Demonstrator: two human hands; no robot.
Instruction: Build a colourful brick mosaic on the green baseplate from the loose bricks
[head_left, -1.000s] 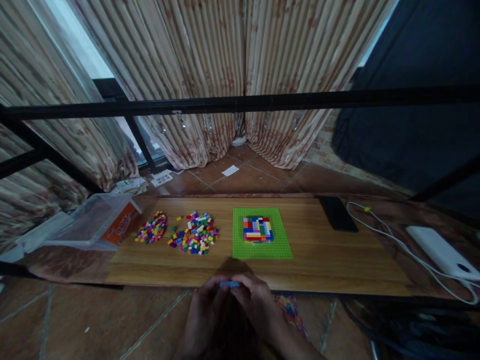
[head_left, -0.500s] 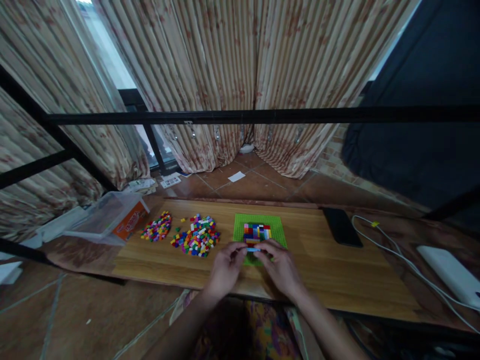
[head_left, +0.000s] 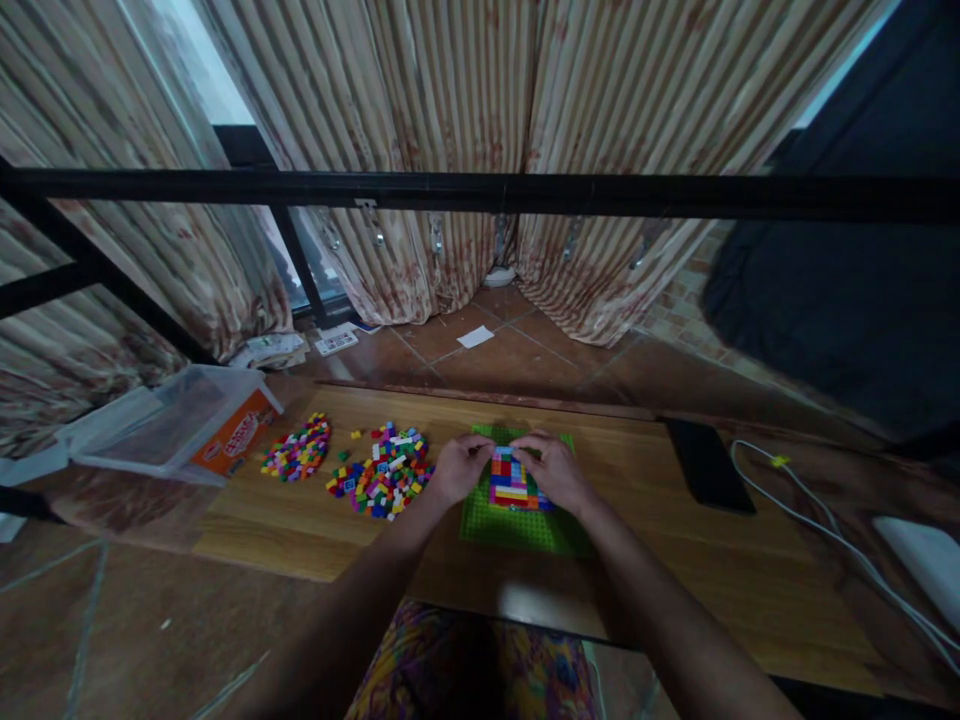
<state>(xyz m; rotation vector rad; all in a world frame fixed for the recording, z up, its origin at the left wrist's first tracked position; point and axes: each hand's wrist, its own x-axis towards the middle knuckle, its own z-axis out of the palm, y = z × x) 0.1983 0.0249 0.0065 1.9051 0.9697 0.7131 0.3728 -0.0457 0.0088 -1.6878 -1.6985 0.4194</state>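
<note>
2 hands, left and right, fingers curled, touch the bricks on the baseplate; grip unclear; loose bricks at 9 o'clock.

Multicoloured brick patch lies flat on green baseplate.

No legible text anywhere

The orange label on the clear plastic box, at nine o'clock on the tabletop, bears red lettering too blurred to read.
</note>
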